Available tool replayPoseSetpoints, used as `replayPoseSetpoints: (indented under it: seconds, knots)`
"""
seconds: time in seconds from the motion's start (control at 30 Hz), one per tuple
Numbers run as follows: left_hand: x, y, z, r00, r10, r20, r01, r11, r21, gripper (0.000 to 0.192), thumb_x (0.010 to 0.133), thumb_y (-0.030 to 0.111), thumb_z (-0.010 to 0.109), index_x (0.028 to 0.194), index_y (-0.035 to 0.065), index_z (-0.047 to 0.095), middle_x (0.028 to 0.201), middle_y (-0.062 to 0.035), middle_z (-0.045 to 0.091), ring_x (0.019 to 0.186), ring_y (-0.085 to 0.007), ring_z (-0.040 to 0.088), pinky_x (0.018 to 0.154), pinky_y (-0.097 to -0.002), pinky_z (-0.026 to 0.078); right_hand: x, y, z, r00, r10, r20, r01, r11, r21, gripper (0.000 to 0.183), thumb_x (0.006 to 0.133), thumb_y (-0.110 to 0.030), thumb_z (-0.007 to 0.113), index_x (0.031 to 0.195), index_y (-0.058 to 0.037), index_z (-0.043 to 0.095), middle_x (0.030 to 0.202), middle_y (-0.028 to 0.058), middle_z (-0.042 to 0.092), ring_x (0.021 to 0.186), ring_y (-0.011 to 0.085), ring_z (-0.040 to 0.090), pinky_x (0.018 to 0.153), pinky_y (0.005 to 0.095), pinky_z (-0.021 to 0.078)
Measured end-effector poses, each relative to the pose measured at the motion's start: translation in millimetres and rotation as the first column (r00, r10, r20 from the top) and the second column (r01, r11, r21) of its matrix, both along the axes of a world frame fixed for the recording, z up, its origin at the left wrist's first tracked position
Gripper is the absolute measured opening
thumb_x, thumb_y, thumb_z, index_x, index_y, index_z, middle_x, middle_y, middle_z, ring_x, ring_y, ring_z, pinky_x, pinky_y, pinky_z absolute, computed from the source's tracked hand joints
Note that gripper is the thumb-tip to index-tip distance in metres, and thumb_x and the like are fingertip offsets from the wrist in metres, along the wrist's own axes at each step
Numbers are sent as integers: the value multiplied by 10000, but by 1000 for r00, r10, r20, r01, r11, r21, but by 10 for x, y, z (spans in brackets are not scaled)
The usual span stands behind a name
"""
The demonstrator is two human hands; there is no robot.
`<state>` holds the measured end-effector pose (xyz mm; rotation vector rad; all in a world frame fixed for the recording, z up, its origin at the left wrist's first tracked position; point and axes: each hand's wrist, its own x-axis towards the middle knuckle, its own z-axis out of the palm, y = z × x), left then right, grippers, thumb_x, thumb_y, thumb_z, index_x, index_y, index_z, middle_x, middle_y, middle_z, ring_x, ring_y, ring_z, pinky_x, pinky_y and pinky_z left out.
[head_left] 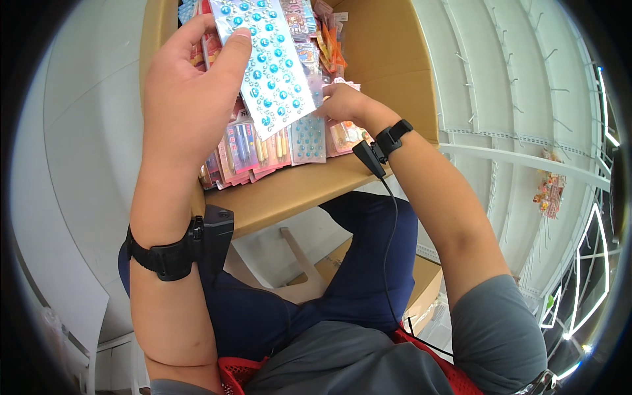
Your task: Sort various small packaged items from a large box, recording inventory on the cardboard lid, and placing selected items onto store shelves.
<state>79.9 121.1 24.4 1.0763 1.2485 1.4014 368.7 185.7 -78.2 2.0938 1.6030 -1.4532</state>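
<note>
My left hand (197,89) grips a sheet of blue round gem stickers (271,64) by its left side, thumb on top, above an open cardboard box (296,190). Inside the box, my right hand (340,101) reaches among the packets; its fingertips touch or lie beside a second gem sticker sheet (309,140), and whether they grip it is hard to see. Below the held sheet lie packs of pens (244,148) in pink packaging. A pink packet (345,138) sits under my right hand. Orange packets (332,47) and cartoon sticker packs (296,22) are farther back.
The box's tall right wall (395,64) stands beside my right forearm. White slatted display panels with metal hooks (560,90) rise at the right, with hanging packets (549,192) on some. Another cardboard box (427,279) is on the floor by my legs. A cable runs from my right wrist.
</note>
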Motion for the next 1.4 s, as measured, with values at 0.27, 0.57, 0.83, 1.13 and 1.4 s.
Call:
replayPoseSetpoints:
  seconds: [0.27,0.57,0.83,1.13,1.4]
  knots:
    - [34,10,-79,999,-48,-13,48,998,-41,302,971,221,719,1166,-9,710,923,-43,762,776,-95,693,689,-273,552,-162,20,16,862,358,358,-352,932,-84,391,884,-339,814,979,37,760,791,189,738,791,251,748,653,396,597]
    - [59,-9,-153,975,-192,-116,197,980,33,338,983,238,760,1206,-7,692,965,-39,739,825,-73,680,685,-236,544,-635,-116,1072,659,0,-752,244,946,214,436,1022,-441,684,1204,-45,682,945,37,745,789,104,688,690,278,554]
    - [30,-56,-14,949,-286,-131,269,954,-132,319,980,267,777,1175,20,721,949,-48,743,799,-72,681,695,-251,557,-470,-165,1141,747,-7,-664,221,945,239,385,969,-233,777,1237,-1,627,1022,63,746,871,118,722,755,291,608]
    - [-99,20,-252,856,14,-517,68,988,140,258,999,208,743,1142,-4,708,955,-55,747,802,-91,711,649,-239,541,102,36,555,993,-21,-113,28,998,61,280,960,-224,704,1185,-66,652,1004,14,698,897,126,656,754,316,522]
    - [-61,9,-217,918,-59,-393,91,994,62,255,981,276,722,1102,51,733,931,-95,703,831,-194,667,748,-333,526,-39,8,203,986,121,113,-102,981,-167,437,927,-153,759,1271,74,614,997,110,724,844,187,742,660,317,593]
